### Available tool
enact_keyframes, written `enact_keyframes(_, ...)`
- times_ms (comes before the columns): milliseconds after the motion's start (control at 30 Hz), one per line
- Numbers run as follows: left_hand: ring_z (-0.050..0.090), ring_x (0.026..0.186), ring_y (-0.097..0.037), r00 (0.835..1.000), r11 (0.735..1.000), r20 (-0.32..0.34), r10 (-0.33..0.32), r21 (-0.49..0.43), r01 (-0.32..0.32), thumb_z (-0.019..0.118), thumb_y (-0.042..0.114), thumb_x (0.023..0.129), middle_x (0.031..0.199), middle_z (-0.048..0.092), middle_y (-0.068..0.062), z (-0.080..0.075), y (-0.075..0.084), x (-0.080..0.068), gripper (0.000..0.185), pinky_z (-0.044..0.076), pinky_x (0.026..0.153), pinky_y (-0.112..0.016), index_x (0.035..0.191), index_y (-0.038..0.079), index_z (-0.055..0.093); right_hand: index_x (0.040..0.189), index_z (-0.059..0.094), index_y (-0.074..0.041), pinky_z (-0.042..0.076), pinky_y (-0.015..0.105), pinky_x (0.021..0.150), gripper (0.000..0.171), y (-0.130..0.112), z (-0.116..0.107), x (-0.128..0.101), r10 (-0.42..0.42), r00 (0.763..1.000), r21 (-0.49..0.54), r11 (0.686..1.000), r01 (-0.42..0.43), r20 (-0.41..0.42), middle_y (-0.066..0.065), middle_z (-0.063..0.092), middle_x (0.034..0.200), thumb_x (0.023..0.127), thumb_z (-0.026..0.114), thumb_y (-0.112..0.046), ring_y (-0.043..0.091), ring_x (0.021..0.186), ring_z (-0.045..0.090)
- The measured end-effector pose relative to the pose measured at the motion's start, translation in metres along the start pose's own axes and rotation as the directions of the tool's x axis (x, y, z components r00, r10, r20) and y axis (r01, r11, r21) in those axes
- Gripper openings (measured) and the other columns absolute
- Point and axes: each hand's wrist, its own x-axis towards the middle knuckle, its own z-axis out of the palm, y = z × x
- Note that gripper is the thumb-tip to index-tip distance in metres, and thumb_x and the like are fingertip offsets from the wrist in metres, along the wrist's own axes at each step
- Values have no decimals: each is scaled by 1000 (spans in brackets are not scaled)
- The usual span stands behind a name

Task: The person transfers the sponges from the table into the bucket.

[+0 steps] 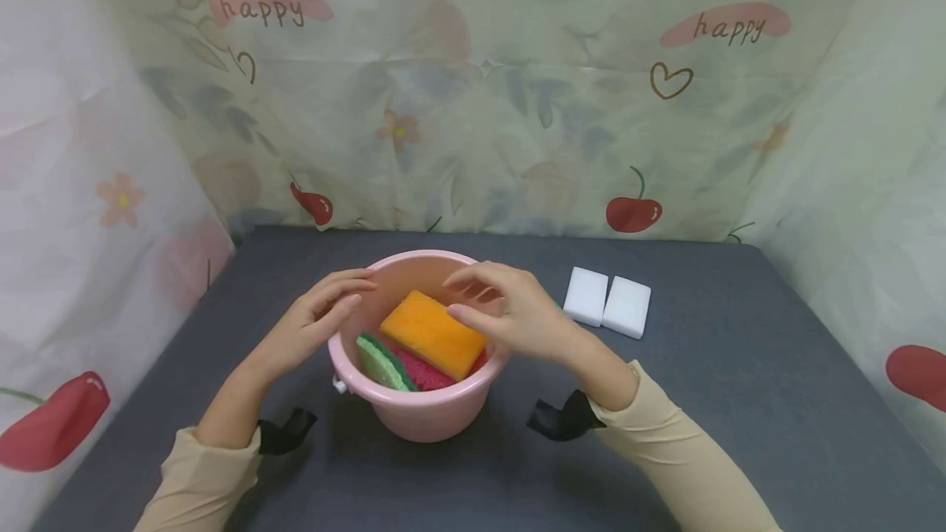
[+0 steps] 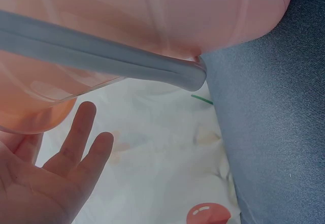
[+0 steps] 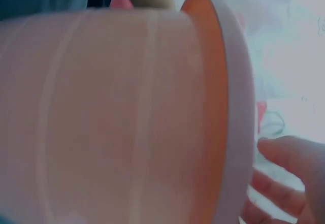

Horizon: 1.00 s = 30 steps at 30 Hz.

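A pink bucket [image 1: 432, 417] stands upright on the dark table. Inside it, an orange sponge [image 1: 432, 333] lies on top, over a dark pink sponge [image 1: 423, 371]. Beside them, a green sponge [image 1: 384, 365] leans at the left wall. My left hand [image 1: 314, 320] is at the bucket's left rim, fingers extended and holding nothing. The right hand [image 1: 521, 310] reaches over the right rim, fingers loosely bent above the orange sponge with nothing between them. In the left wrist view the bucket's grey handle [image 2: 101, 56] hangs along its side.
Two white sponge blocks, a left one [image 1: 586, 295] and a right one [image 1: 626, 307], lie side by side on the table [image 1: 739, 401] to the right of the bucket. Printed cloth [image 1: 488, 105] walls the table at the back and sides. Black straps hang at both wrists.
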Motion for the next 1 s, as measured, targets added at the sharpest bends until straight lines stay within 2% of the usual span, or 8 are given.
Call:
enact_keyframes(100,38,123,3,1000,1000,-2,4,-8,-4,45,14,98,140,45,-10,0,0,0,30,30,97,-5,125,8,56,112,63,-7,52,33,85,29,9,-10,-7,-21,999,-24,1000,19,-48,10,66,109,85,67,-13,16,95,62)
enact_keyframes(200,37,122,6,1000,1000,-3,1,-10,-1,45,14,98,140,45,-10,0,-1,0,30,30,97,-5,125,8,56,112,63,-7,52,34,86,29,19,-21,-14,-13,995,-59,998,7,-104,9,65,110,84,68,-13,18,96,63)
enact_keyframes(400,37,122,6,1000,1000,-4,2,-12,-2,45,14,98,140,45,-11,1,-1,0,30,30,97,-5,125,7,55,113,62,-9,51,38,88,30,44,-38,-27,75,975,-98,990,-97,-208,6,65,111,85,68,-14,22,98,63)
enact_keyframes(600,37,122,4,1000,1000,-1,-2,-16,2,45,14,98,140,45,-10,1,-1,0,30,31,96,-5,125,7,56,115,60,-4,50,44,88,32,77,-50,-38,156,948,-127,972,-198,-277,12,65,113,85,67,-13,27,101,62)
enact_keyframes(800,37,123,4,1000,1000,2,0,-22,0,45,14,98,140,44,-10,1,-1,0,30,31,96,-6,125,7,55,118,57,-2,48,48,89,33,107,-61,-50,246,906,-149,938,-312,-344,18,62,116,88,63,-15,33,104,60)
enact_keyframes(1000,37,123,5,1000,1000,1,-6,-21,6,45,14,98,140,44,-10,0,0,-1,30,31,97,-6,125,7,55,122,53,-1,45,49,91,39,133,-69,-60,365,832,-119,886,-448,-417,22,59,120,89,61,-19,37,107,58)
